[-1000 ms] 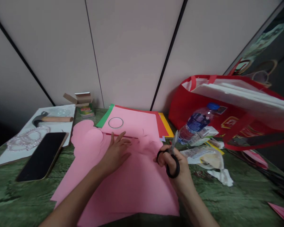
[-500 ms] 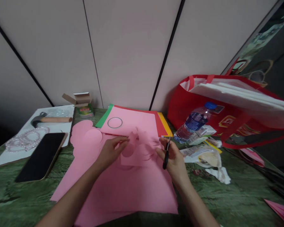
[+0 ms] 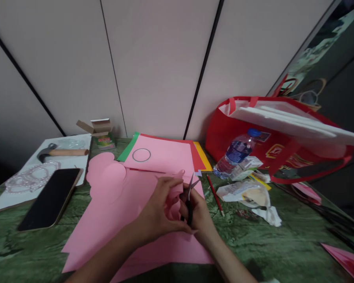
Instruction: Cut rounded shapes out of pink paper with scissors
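A curled piece of pink paper (image 3: 174, 198) is held up in my left hand (image 3: 156, 214), whose fingers and thumb wrap round it. Close against it, my right hand (image 3: 199, 214) grips a pair of small dark-handled scissors (image 3: 190, 210). The blades point up and away from me and stand slightly apart. Part of the curled paper is hidden behind my left fingers. Below both hands lie large pink paper sheets (image 3: 112, 224). Rounded pink cut-outs (image 3: 106, 177) rest on the sheets to the left.
A red pencil (image 3: 214, 194) lies right of my right hand. Beyond it are a water bottle (image 3: 236, 153), crumpled wrappers (image 3: 247, 192) and a red bag (image 3: 221, 125). On the left are a phone (image 3: 51, 198), a hammer (image 3: 61, 152), bead strings (image 3: 32, 177) and an opened box (image 3: 104, 137).
My hands have come together; they were apart with the pink paper between them. The paper is now bunched in my left hand. The red pencil has come into view.
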The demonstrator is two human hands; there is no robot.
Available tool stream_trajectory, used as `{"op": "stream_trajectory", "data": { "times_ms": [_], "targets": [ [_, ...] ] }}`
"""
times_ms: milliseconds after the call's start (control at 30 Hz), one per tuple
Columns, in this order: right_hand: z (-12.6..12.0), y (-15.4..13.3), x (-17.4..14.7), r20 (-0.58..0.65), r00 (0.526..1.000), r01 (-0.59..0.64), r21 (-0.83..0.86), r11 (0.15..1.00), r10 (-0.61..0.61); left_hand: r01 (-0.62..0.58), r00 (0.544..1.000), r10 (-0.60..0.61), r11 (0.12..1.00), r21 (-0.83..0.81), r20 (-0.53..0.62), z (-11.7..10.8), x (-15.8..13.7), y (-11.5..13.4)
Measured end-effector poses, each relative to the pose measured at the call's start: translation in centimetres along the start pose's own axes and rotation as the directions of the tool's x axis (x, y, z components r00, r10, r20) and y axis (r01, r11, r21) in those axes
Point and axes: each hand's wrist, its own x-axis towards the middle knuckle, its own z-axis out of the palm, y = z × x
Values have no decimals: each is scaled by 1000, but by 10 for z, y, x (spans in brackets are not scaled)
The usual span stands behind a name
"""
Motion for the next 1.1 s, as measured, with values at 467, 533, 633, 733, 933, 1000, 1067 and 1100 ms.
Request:
{"op": "stream_trajectory", "data": {
  "times_ms": [467,533,633,733,933,1000,1067,1100],
  "targets": [
    [-6,-4,-2,-60,996,-65,9,998,66,56,826,-135,986,-159,-547,-23,12,-8],
    [-5,-3,-2,-91,991,-90,111,990,100,14,704,-264,933,-360,-659,-28,14,-6],
    [2,-2,-7,-20,976,-204,263,943,217,-25,628,-393,853,-522,-671,-33,18,-2],
    [12,-2,-14,55,948,-309,383,870,312,-26,667,-413,819,-574,-620,-30,20,2],
    [18,-5,-16,132,899,-411,583,701,418,146,745,-505,761,-632,-436,-18,17,7],
    [17,-5,-16,149,887,-425,630,650,436,179,678,-560,754,-632,-475,-20,16,9],
    [17,-4,-16,175,872,-450,656,606,457,165,650,-594,719,-675,-473,-24,17,12],
    [18,-4,-17,191,862,-466,662,587,470,152,650,-606,695,-703,-458,-26,18,13]
  ]
}}
